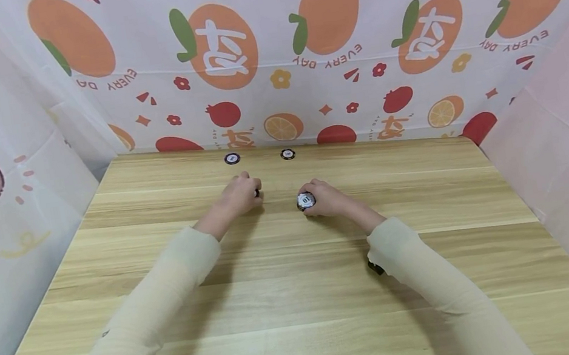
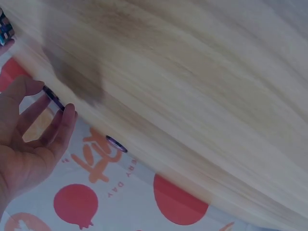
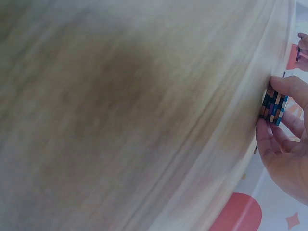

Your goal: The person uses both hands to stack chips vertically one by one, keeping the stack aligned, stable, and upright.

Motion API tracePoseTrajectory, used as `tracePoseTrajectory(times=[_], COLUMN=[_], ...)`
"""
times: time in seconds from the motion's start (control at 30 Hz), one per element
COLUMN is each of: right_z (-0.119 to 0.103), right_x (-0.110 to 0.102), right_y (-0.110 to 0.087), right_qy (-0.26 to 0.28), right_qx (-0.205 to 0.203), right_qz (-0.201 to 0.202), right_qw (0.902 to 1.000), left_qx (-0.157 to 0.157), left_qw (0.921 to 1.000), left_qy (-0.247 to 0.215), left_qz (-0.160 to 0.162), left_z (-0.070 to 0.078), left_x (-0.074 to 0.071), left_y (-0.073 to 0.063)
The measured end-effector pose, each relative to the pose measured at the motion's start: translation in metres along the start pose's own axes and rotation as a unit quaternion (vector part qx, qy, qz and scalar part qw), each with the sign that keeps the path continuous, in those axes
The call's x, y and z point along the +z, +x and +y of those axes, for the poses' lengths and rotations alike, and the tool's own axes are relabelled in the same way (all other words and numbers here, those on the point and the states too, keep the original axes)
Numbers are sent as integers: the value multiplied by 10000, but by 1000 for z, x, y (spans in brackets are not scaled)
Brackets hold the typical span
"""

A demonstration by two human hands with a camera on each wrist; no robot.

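Between thumb and fingertips my left hand (image 1: 240,195) pinches a single poker chip (image 2: 54,97), held edge-on in the left wrist view. Only a dark sliver of it shows in the head view. My right hand (image 1: 327,197) grips a short stack of poker chips (image 1: 306,200) by its sides, thumb and fingers on opposite edges. The top chip is white in the middle and reads 10. From the side, in the right wrist view, the stack (image 3: 274,106) shows several chips with mixed edge colours. The hands are a little apart over the table.
A purple-rimmed chip (image 1: 232,158) lies flat near the table's back edge, beyond my left hand. To its right lies a black-rimmed chip (image 1: 288,153). The wood-grain table (image 1: 291,299) meets a fruit-print curtain (image 1: 274,32) behind, with more curtains at both sides.
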State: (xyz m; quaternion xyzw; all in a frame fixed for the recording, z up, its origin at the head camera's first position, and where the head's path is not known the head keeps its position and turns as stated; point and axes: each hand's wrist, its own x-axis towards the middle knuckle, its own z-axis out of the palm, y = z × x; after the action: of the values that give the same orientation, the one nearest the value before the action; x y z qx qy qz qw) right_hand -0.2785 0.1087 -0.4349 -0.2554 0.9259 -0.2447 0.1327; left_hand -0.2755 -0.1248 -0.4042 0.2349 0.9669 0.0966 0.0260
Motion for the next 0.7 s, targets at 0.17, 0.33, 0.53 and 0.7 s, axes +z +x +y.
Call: tracePoseTrajectory(times=[0.17, 0.33, 0.53, 0.7], right_z=[1, 1, 0, -1], right_x=[-1, 2, 3, 3], right_y=[-2, -1, -3, -3], right_qy=[44, -13, -127, -102], right_qx=[-125, -21, -27, -8], right_qz=[11, 55, 129, 97], right_qw=[9999, 10000, 9998, 9999], left_qx=[79, 102, 105, 210], left_qw=[10000, 9999, 9998, 9997], left_qy=[22, 18, -29, -64], left_qz=[-29, -77, -140, -100], left_z=[9, 17, 24, 27], left_x=[3, 6, 7, 9], left_y=[3, 5, 7, 8])
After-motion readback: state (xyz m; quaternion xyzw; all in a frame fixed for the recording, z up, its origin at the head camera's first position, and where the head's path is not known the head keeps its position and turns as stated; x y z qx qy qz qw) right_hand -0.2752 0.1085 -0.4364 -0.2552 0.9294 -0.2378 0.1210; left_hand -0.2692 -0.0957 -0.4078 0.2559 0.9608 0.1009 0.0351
